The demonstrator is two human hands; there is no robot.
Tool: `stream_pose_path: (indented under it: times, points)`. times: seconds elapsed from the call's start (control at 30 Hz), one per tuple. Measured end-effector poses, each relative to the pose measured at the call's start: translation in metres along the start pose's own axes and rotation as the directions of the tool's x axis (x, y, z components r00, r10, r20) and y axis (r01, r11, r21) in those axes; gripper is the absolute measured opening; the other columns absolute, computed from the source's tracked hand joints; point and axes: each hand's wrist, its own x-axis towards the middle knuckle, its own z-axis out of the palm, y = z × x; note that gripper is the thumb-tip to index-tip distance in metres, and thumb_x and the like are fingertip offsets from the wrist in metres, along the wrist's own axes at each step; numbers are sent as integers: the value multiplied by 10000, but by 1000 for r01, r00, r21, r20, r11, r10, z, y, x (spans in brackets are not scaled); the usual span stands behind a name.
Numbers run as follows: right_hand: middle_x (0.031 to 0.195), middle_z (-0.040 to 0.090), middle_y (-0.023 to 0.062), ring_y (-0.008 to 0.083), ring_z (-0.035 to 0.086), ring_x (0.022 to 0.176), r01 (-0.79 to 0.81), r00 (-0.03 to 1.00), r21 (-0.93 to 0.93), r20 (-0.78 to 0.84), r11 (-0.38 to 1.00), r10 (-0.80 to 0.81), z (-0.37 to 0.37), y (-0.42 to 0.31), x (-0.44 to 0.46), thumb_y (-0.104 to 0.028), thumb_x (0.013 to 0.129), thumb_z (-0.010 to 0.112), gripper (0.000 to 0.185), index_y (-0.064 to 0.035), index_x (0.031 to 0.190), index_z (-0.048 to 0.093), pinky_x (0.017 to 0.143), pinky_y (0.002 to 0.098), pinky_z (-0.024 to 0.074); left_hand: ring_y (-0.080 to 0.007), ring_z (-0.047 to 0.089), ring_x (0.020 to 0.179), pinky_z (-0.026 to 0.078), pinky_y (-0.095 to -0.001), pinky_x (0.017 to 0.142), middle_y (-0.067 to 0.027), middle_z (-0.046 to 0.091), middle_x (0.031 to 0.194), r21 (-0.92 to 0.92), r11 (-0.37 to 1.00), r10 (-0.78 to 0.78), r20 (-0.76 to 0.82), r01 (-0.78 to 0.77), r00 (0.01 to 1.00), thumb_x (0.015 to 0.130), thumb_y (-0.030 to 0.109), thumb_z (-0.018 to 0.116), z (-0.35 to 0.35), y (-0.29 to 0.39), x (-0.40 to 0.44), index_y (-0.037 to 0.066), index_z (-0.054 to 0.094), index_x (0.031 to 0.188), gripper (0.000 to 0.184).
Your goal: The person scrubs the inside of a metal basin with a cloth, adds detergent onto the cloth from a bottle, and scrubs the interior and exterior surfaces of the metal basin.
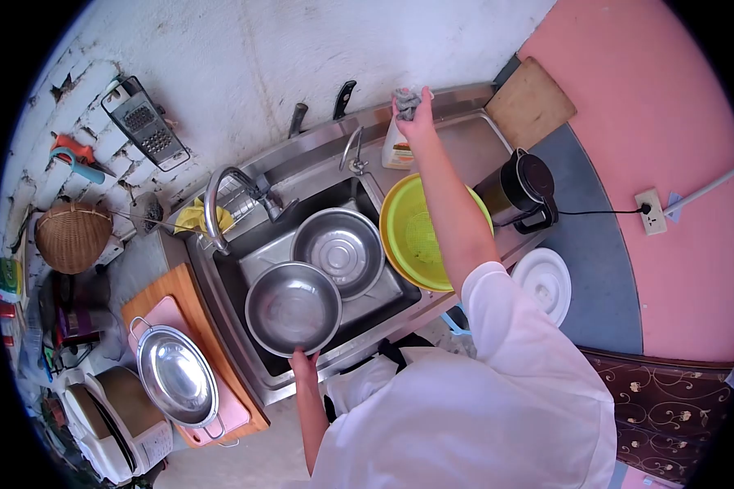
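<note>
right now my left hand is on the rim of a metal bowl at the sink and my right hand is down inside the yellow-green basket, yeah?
Not quite: your right hand is beyond the basket, by the white bottle, holding a grey wad. The head view shows it. Your left hand is on the metal bowl's rim, as you say.

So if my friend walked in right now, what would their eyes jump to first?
Probably the bright yellow-green basket to the right of the sink, since it's so vivid beside all that metal. Next might be the two shiny round bowls at the sink, with the left hand on the rim of the nearer bowl. Then the right hand, stretched toward the wall, gripping a crumpled gray wad.
</note>
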Motion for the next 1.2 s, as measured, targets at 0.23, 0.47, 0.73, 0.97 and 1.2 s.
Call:
stream_pose_path:
  times: [0.23, 0.47, 0.73, 0.97, 1.2]
  points:
    - [773, 564, 83, 214, 543, 639, -46, 989, -407, 112, 912, 100, -16, 13, -26, -489, 823, 580, 440, -71, 932, 501, 502, 305, 441, -277, 591, 937, 545, -395, 751, -149, 557, 1068, 22, 1000, 18, -8, -18, 1000, 780, 54, 449, 3, 8, -9, -41, 465, 1129, 362]
    - [600, 421, 2, 102, 411, 446, -143, 985, -861, -75, 488, 156, -33, 111, -101, -620, 840, 432, 524, -105, 743, 442, 361, 215, 277, -259, 564, 950, 542, -374, 736, -142, 503, 1124, 22, 999, -29, -33, 29, 999, 796, 86, 457, -16, 5, -8, 9, 376, 1206, 425]
    - [497, 379, 9, 125, 370, 389, -103, 965, -989, -75, 102, 250, -100, 142, -139, -418, 934, 346, 448, -80, 661, 453, 352, 269, 281, -268, 561, 999, 535, -340, 737, -134, 499, 1171, 27, 998, -59, -50, 60, 997, 816, 92, 436, -30, 1, -3, 26, 350, 1275, 471]
    - [539, 492, 29, 137, 475, 451, 115, 862, -877, -145, -467, 485, -128, 146, -143, -459, 875, 462, 455, -53, 707, 580, 395, 291, 355, -283, 536, 1040, 525, -410, 820, -178, 480, 1171, 27, 999, -26, -20, 26, 999, 822, 67, 455, -19, 12, 23, -77, 371, 1200, 413]
    - [642, 515, -18, 77, 478, 541, -12, 966, -999, -24, -46, 257, -83, 48, -143, -421, 850, 525, 344, -86, 810, 593, 437, 240, 344, -283, 528, 1043, 522, -402, 796, -156, 494, 1161, 73, 996, -55, 68, 50, 996, 823, 87, 482, 39, -1, 58, -31, 390, 1181, 388]
